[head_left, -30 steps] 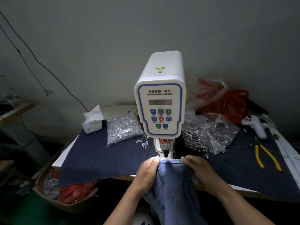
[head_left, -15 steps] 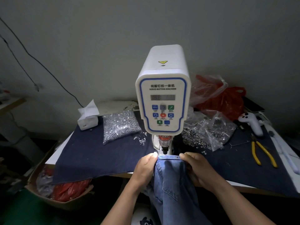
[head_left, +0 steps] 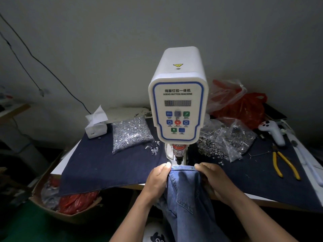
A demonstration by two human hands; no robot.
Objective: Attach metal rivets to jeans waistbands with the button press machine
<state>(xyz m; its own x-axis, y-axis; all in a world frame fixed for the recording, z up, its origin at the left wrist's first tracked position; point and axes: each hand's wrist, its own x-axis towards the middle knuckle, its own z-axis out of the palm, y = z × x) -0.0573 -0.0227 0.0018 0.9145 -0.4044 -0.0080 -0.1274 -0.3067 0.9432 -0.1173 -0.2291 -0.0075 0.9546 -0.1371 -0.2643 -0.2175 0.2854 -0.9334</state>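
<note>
I am holding the jeans (head_left: 188,193) by the waistband (head_left: 181,168) with both hands, stretching it flat just under the ram of the button press machine (head_left: 178,102). My left hand (head_left: 157,180) is pinching the band's left end, thumb tip up against the edge; my right hand (head_left: 213,179) is gripping the right end, fingers curled over the denim. 1 small rivet (head_left: 191,168) is showing on the band beside my right thumb. The legs are hanging down off the worktop (head_left: 57,169) edge between my forearms.

A dark denim cloth (head_left: 104,163) is covering the worktop. Left of the machine, a clear bag of silver rivets (head_left: 131,133) is lying on it (a few loose ones spilled near the machine base), with a white tissue box (head_left: 96,126) behind. Right of the machine, open bags of metal rings (head_left: 225,142), red plastic bags (head_left: 244,109), a white controller (head_left: 272,131) and yellow-handled pliers (head_left: 284,165) are lying about. A cardboard box (head_left: 57,203) is sitting on the floor at the left.
</note>
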